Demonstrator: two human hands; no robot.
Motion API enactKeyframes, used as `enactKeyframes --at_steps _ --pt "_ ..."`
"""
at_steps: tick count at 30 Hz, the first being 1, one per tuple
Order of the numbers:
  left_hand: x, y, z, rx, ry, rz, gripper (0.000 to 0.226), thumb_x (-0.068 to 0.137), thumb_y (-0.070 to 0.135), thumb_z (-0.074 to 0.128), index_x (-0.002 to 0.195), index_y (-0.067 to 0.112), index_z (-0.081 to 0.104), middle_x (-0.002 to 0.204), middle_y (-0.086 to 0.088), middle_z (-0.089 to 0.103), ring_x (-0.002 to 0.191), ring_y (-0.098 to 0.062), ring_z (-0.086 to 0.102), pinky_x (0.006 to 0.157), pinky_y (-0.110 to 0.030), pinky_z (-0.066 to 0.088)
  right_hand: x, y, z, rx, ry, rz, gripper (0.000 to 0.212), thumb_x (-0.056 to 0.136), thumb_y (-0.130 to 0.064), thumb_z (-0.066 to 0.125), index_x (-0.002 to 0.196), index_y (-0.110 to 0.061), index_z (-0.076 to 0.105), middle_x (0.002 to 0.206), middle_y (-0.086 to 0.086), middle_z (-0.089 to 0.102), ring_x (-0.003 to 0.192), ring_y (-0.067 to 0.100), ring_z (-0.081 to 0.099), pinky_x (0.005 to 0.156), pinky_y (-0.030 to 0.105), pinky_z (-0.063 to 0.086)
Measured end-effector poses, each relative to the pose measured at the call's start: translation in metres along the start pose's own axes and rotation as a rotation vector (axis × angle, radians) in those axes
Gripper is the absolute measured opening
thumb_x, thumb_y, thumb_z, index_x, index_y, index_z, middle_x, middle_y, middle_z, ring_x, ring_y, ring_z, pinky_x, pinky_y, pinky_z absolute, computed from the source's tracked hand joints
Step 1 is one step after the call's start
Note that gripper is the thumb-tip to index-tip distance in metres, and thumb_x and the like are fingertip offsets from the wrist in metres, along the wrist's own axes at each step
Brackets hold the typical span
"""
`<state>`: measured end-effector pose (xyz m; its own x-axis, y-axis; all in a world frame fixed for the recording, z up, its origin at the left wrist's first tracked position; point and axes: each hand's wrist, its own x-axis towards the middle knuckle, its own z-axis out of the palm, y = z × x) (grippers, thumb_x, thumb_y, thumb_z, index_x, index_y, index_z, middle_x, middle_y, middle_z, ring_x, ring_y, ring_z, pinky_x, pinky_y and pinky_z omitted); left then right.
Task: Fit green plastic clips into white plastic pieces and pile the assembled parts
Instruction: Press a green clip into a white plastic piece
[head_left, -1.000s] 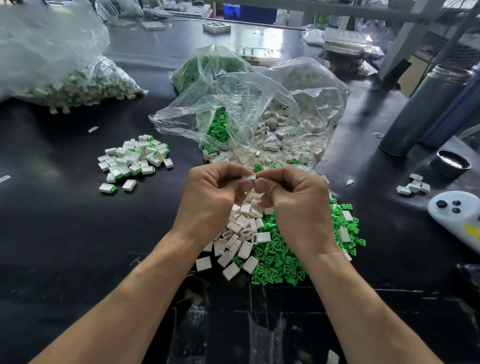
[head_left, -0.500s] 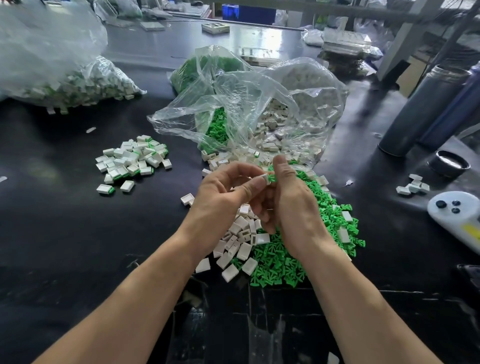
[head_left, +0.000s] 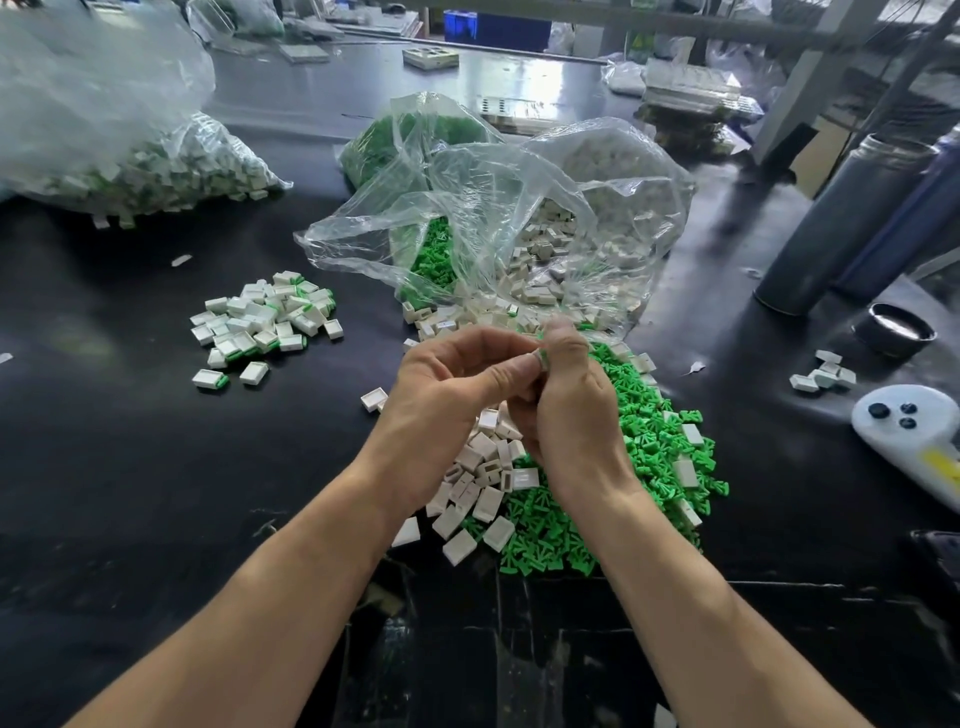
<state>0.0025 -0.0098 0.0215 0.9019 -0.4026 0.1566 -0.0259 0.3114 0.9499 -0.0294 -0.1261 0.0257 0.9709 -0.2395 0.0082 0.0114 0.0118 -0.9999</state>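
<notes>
Both hands have drawn closer since a moment ago, the left hand (head_left: 447, 384) and right hand (head_left: 571, 410) pinching one green clip (head_left: 543, 357) between curled fingers (head_left: 511, 371). I'd say press it squarely home, thumbs opposed, before tossing it left of the fingers onto the finished pile (head_left: 265, 319).

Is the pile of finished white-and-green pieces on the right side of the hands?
No, the finished pile lies on the table left of both hands, beyond the left hand.

I held one small piece (head_left: 542, 359) pinched between my fingertips, green showing at its edge, above the loose stock. White pieces (head_left: 485, 467), little rectangular shells, lay jumbled under my hands, touching a spread of green clips (head_left: 644, 447) on their right, with a few white ones scattered on the green. The assembled parts (head_left: 265, 319), white with green edges, sat heaped well apart to the left.
</notes>
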Motion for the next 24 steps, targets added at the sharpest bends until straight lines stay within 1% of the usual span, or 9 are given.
enactKeyframes --at_steps 2,5,7,9,12,14,18,21,24 --pt "0.000 0.001 0.001 -0.002 -0.012 0.012 0.012 0.091 0.006 0.068 0.100 0.000 0.073 0.086 -0.012 0.071 0.077 -0.018 0.066 0.073 -0.027 0.054 -0.001 0.001 0.003 0.016 0.027 -0.034 0.063 0.102 -0.058 0.029 0.056 -0.035 0.064 0.048 -0.014 0.043 0.046 0.004 0.038 0.046 0.027 0.033" --pt "-0.001 0.001 0.001 0.034 -0.009 0.023 0.011 0.094 0.004 0.067 0.101 -0.001 0.072 0.086 -0.013 0.070 0.076 -0.018 0.066 0.072 -0.028 0.054 -0.003 0.000 0.005 0.038 0.027 -0.045 0.063 0.103 -0.056 0.029 0.057 -0.039 0.068 0.048 -0.014 0.044 0.044 0.002 0.039 0.042 0.022 0.033" --pt "-0.002 0.001 0.000 0.051 0.007 0.026 0.010 0.095 0.005 0.067 0.101 0.000 0.072 0.086 -0.014 0.069 0.077 -0.019 0.065 0.071 -0.029 0.056 -0.003 -0.002 0.005 0.097 0.011 -0.007 0.067 0.104 -0.058 0.031 0.053 -0.033 0.065 0.046 -0.013 0.040 0.041 0.004 0.035 0.039 0.020 0.029" --pt "-0.002 0.001 -0.001 0.050 0.020 0.022 0.010 0.092 0.011 0.069 0.099 0.004 0.073 0.085 -0.014 0.068 0.076 -0.021 0.065 0.069 -0.031 0.059 -0.002 -0.002 0.005 0.144 -0.019 0.050 0.071 0.106 -0.063 0.030 0.053 -0.025 0.057 0.047 -0.009 0.036 0.042 0.011 0.028 0.042 0.024 0.022" --pt "-0.002 0.001 0.000 0.017 0.018 0.002 0.020 0.086 0.021 0.072 0.098 0.005 0.072 0.082 -0.017 0.069 0.070 -0.033 0.064 0.058 -0.038 0.061 0.000 -0.001 0.004 0.138 -0.038 0.110 0.072 0.106 -0.066 0.029 0.073 -0.011 0.062 0.049 -0.001 0.035 0.044 0.014 0.029 0.042 0.027 0.024" --pt "-0.001 0.000 0.002 -0.005 0.021 -0.001 0.023 0.086 0.021 0.072 0.099 0.002 0.070 0.080 -0.019 0.069 0.065 -0.036 0.063 0.052 -0.038 0.059 0.001 -0.002 0.004 0.146 -0.032 0.115 0.069 0.107 -0.062 0.030 0.077 -0.010 0.064 0.049 -0.001 0.036 0.043 0.014 0.030 0.040 0.025 0.025" --pt "-0.001 -0.003 0.004 0.069 0.021 0.043 0.014 0.095 0.013 0.070 0.104 0.003 0.068 0.086 -0.008 0.075 0.072 -0.025 0.071 0.058 -0.031 0.060 0.000 -0.006 0.004 0.141 -0.003 0.088 0.065 0.111 -0.051 0.030 0.074 -0.016 0.070 0.043 -0.011 0.049 0.037 0.003 0.043 0.036 0.018 0.033" --pt "-0.001 -0.006 0.005 0.112 0.021 0.080 0.016 0.097 0.009 0.068 0.111 0.003 0.065 0.098 -0.008 0.077 0.089 -0.026 0.076 0.069 -0.031 0.060 -0.002 -0.009 0.004 0.194 -0.003 0.074 0.070 0.113 -0.045 0.030 0.063 -0.020 0.072 0.042 -0.011 0.054 0.036 -0.001 0.050 0.038 0.011 0.037" --pt "0.000 -0.006 0.006 0.127 0.011 0.099 0.015 0.096 0.009 0.069 0.109 0.003 0.066 0.097 -0.006 0.076 0.090 -0.021 0.074 0.073 -0.028 0.057 -0.003 -0.009 0.004 0.206 0.008 0.062 0.061 0.114 -0.043 0.031 0.079 -0.012 0.071 0.043 -0.012 0.055 0.038 -0.002 0.053 0.038 0.010 0.038"
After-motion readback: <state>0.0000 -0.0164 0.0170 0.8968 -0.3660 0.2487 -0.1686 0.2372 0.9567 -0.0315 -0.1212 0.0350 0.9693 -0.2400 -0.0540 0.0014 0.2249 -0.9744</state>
